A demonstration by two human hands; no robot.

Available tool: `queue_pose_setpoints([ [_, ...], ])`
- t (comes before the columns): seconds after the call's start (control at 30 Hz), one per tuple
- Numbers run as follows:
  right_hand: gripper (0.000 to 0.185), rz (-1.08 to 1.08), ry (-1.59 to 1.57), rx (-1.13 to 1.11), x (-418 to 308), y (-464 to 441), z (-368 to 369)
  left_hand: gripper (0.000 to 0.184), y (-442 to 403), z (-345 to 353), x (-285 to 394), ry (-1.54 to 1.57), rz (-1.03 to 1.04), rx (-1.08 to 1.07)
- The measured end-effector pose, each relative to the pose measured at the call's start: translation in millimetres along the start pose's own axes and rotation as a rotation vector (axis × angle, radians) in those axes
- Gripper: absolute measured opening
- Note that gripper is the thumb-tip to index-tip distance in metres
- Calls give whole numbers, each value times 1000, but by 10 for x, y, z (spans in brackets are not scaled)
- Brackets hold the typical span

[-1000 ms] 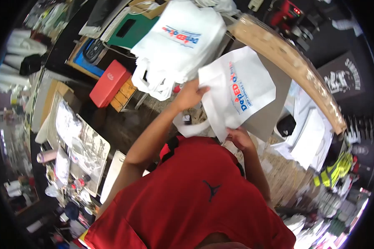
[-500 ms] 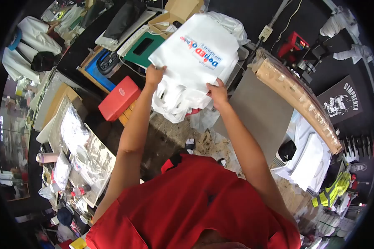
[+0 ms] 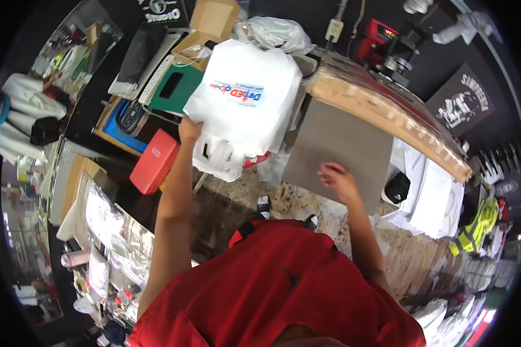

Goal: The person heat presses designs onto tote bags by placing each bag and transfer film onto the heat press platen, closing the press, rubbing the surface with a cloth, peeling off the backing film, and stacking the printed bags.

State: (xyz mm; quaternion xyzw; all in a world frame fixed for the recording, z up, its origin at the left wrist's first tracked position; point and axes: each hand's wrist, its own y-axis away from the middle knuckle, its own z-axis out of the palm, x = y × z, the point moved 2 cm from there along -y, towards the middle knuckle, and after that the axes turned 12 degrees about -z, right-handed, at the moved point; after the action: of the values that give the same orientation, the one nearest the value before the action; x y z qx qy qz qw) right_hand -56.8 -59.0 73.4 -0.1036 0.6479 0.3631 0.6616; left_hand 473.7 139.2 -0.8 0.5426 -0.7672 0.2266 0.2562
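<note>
A white tote bag (image 3: 246, 95) with a red and blue "DepED" print lies on a pile at the top middle, its handles (image 3: 221, 156) hanging toward me. My left hand (image 3: 190, 130) is closed on the lower left corner of this bag. Away from the bag, my right hand (image 3: 338, 180) hovers over a flat grey board (image 3: 341, 139), its fingers loosely bent and apart with nothing in them. A bit of red shows under the bag's lower edge; what it belongs to is hidden.
Left of the bag are a green board (image 3: 182, 98) with a dark phone (image 3: 171, 85) on it, and a red box (image 3: 154, 162). A long taped carton (image 3: 388, 118) borders the grey board. White cloth (image 3: 428, 191) lies at right, beside a black cap (image 3: 396, 188).
My right hand has let go of the bag and moved down and right over the grey board. My left hand keeps its corner. The bag now lies flatter, and the view has shifted.
</note>
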Motion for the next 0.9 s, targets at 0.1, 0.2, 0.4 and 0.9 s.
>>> queue_pose_setpoints([
  [0.1, 22, -78, -44, 302, 272, 366, -1177, 73, 13, -44, 181, -334, -3, -44],
  [0.2, 26, -62, -28, 641, 448, 832, -2135, 77, -187, 156, 119, -500, 82, -45],
  [0.4, 21, 11, 163, 974, 1253, 1524, -3630, 84, -265, 191, 442, -709, 126, -96],
  [0.9, 53, 146, 836, 1563, 1529, 1838, -5606, 45, 3715, 505, 1103, -114, 212, -1299],
])
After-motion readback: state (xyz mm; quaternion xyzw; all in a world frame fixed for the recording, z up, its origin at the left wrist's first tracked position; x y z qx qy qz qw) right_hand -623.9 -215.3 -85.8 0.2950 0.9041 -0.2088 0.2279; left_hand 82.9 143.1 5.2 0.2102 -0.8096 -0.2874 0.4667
